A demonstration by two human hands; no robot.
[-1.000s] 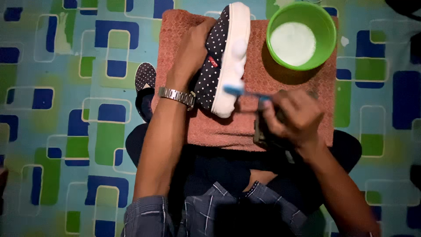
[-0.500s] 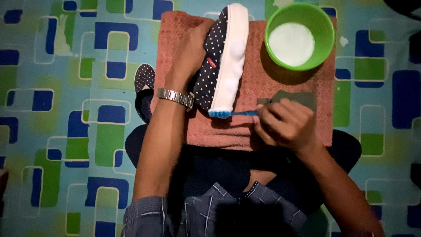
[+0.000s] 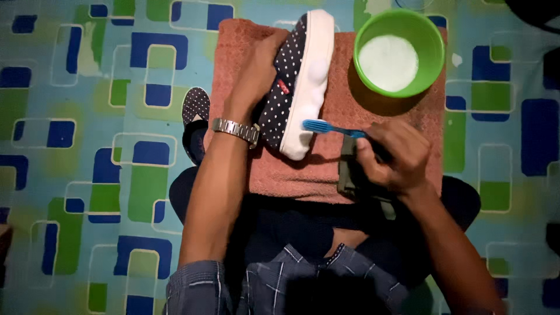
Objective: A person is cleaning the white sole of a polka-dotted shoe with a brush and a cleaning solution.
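My left hand [image 3: 256, 76] grips the polka-dot navy shoe [image 3: 294, 81], tilted on its side over the pink terry towel [image 3: 303, 175] on my lap. My right hand [image 3: 391, 154] is clenched around a blue toothbrush [image 3: 329, 128], its bristles at the smooth white rubber sole. Just beside sits a round green plastic bowl [image 3: 431, 41] of milky liquid.

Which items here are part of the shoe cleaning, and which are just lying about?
In use: left hand, right hand, dotted shoe, blue toothbrush, green bowl, brown towel.
Lying about: second dotted shoe, dark cloth, patterned mat.
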